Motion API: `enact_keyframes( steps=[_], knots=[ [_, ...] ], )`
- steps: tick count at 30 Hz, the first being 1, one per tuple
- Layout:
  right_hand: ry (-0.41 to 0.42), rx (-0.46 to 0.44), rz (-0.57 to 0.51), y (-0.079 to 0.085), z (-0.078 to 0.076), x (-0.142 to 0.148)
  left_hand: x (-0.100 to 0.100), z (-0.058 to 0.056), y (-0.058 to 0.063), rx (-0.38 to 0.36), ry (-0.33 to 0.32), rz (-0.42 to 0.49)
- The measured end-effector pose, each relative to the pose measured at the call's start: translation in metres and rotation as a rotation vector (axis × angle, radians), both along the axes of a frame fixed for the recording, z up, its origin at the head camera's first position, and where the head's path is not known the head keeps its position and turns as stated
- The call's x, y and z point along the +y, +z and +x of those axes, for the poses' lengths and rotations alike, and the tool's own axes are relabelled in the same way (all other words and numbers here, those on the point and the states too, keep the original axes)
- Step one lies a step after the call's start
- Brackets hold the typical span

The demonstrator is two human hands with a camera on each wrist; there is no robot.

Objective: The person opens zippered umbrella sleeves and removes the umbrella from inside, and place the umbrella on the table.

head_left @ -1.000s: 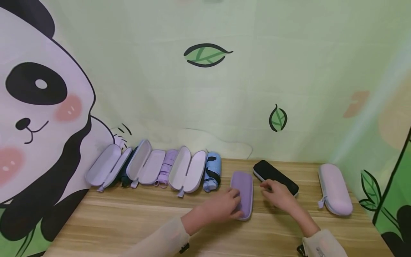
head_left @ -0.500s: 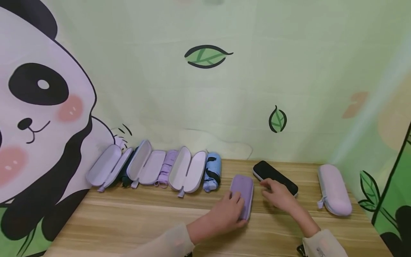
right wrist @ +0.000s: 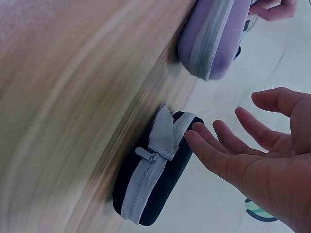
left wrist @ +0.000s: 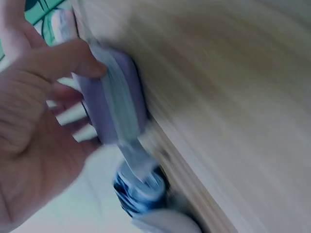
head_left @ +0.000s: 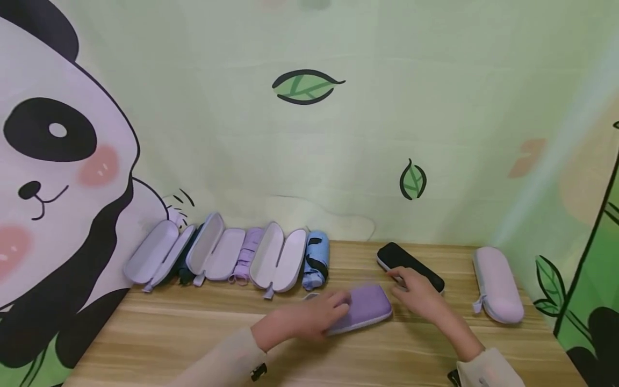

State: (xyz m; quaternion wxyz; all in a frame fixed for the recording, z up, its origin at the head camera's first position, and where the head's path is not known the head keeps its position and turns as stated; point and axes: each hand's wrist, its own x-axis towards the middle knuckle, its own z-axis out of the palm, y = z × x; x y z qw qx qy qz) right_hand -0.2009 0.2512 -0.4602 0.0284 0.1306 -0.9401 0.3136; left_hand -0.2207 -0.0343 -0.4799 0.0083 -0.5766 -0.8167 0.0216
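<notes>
My left hand holds one end of a purple zip case that lies crosswise on the table. In the left wrist view the thumb is on its pale zip side, with the fingers round the far side. The purple case is closed. My right hand hovers by a closed black zip case, its fingers loosely bent and holding nothing. The right wrist view shows the black case's grey fabric tab and zip pull, with the fingertips close beside the case.
To the left stand several open cases, among them a white-lined one, with a folded purple umbrella and a folded blue umbrella between and beside them. A closed pale pink case sits at the right. Behind the table hangs a printed cloth.
My left hand has turned the purple case from upright in view to crosswise, its near end swinging left. My right hand has stayed by the black case.
</notes>
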Motion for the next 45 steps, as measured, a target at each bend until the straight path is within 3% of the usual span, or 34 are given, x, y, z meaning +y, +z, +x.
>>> enact_keyframes(
  steps=[4,7,16,22,25,31,33,37,39,45],
  knots=[
    [0.0,-0.012,0.001,-0.001,-0.001,-0.001,-0.007,-0.006,0.003,0.002,-0.162,-0.033],
    [0.01,-0.025,0.005,-0.002,-0.001,-0.003,-0.008,-0.009,0.006,0.019,-0.244,-0.04],
    [0.03,-0.011,-0.01,-0.006,-0.002,-0.006,-0.002,-0.026,-0.005,-0.025,-0.311,0.036],
    [0.051,-0.013,-0.009,-0.007,-0.003,-0.006,0.004,-0.034,-0.009,0.011,-0.345,0.039],
    [0.058,-0.002,-0.003,-0.009,-0.002,-0.006,0.01,-0.022,-0.006,0.078,-0.274,0.015],
    [0.049,0.016,0.009,-0.006,-0.002,-0.005,0.029,0.022,0.002,0.118,-0.04,0.08],
    [0.054,0.004,-0.002,-0.005,-0.003,-0.005,0.034,0.036,0.0,0.104,0.093,0.1],
    [0.075,-0.017,-0.021,-0.005,-0.001,-0.007,0.046,0.061,-0.009,0.044,0.44,0.036],
    [0.079,-0.022,-0.021,-0.006,-0.001,-0.008,0.052,0.07,-0.014,0.005,0.555,0.003],
    [0.082,-0.009,-0.018,-0.009,-0.001,-0.011,0.071,0.081,-0.021,-0.005,0.671,-0.057]
  ],
)
